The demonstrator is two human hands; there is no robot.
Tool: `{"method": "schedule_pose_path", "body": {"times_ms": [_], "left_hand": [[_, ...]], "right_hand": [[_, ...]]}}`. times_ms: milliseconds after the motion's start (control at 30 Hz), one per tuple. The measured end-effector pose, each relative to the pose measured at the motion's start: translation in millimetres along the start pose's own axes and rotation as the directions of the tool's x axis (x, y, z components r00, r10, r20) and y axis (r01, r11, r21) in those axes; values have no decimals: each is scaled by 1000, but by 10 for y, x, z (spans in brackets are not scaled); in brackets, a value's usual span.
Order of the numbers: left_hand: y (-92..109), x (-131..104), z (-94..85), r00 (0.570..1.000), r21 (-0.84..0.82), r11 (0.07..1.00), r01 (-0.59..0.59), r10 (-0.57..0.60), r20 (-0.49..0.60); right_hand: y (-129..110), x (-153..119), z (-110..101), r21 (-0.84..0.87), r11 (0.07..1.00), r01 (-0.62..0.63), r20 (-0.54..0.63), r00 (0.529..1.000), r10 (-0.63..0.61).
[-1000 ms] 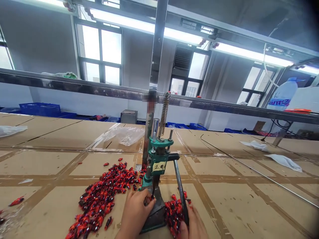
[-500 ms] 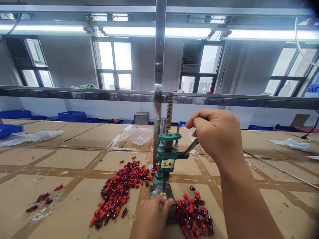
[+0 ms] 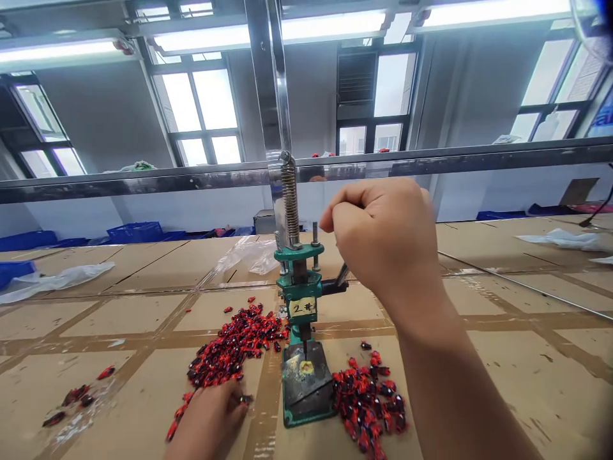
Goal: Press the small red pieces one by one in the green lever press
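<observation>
A green hand press (image 3: 301, 300) labelled "2#" stands on the table, with a coil spring (image 3: 290, 201) at its top. My right hand (image 3: 383, 233) is closed around the end of its lever (image 3: 341, 275), raised to the right of the press. A small yellow seat (image 3: 306, 367) shows on the dark press base under the punch. At the near edge of the left pile of red and black small parts (image 3: 234, 348), my left hand (image 3: 215, 409) has its fingers pinched at a dark small part (image 3: 246, 398). The fingertips are partly hidden.
Another pile of red and black parts (image 3: 368, 402) lies against the right side of the base. A few loose parts (image 3: 76, 395) are at the far left. Cardboard sheets (image 3: 134, 396) joined with tape cover the table. A metal post (image 3: 268, 83) rises behind the press.
My left hand has left the press base and moved left to the pile, uncovering the yellow seat. My right hand stays on the lever. The camera view has shifted and tilted.
</observation>
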State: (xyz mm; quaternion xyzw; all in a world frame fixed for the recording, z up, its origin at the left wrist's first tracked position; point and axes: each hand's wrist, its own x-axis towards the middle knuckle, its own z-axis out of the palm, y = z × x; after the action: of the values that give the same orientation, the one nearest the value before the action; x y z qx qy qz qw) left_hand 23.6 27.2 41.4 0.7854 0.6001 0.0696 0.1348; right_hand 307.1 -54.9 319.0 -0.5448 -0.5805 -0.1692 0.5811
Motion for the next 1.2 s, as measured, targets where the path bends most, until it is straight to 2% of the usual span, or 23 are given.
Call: {"method": "schedule_pose_path", "body": {"times_ms": [100, 267, 433, 533, 633, 700, 767, 867, 1000, 1067, 1200], "left_hand": [[115, 69, 21, 999, -289, 956, -47, 49, -2], [151, 114, 215, 989, -569, 815, -109, 30, -147], [94, 46, 365, 958, -767, 626, -141, -110, -265], [141, 16, 304, 968, -861, 499, -102, -148, -201], [258, 37, 209, 976, -899, 438, -20, -187, -113], [350, 80, 192, 978, -891, 454, -31, -169, -121], [439, 138, 235, 978, -841, 524, -135, -67, -199], [553, 232, 391, 954, -737, 618, -273, 77, -289], [663, 349, 599, 942, -664, 681, -309, 122, -314], [696, 404, 647, 914, -604, 705, -372, 164, -370], [726, 495, 667, 830, -479, 714, -511, 263, -492]], "right_hand": [[10, 5, -8, 1, 1000, 15, 14, 1000, -15], [10, 15, -12, -12, 1000, 12, 33, 999, -11], [-3, 2, -8, -9, 1000, 21, 21, 1000, -21], [-3, -10, 8, 5, 999, 34, -2, 999, -34], [6, -12, 35, 45, 998, 49, -34, 998, -47], [14, -8, 50, 71, 996, 55, -50, 997, -52], [20, -2, 57, 87, 994, 66, -49, 997, -61], [27, 3, 56, 92, 993, 72, -42, 997, -68], [32, 9, 54, 101, 993, 64, -44, 997, -60], [32, 12, 54, 103, 993, 59, -39, 998, -55], [27, 0, 50, 111, 993, 45, -33, 999, -42]]}}
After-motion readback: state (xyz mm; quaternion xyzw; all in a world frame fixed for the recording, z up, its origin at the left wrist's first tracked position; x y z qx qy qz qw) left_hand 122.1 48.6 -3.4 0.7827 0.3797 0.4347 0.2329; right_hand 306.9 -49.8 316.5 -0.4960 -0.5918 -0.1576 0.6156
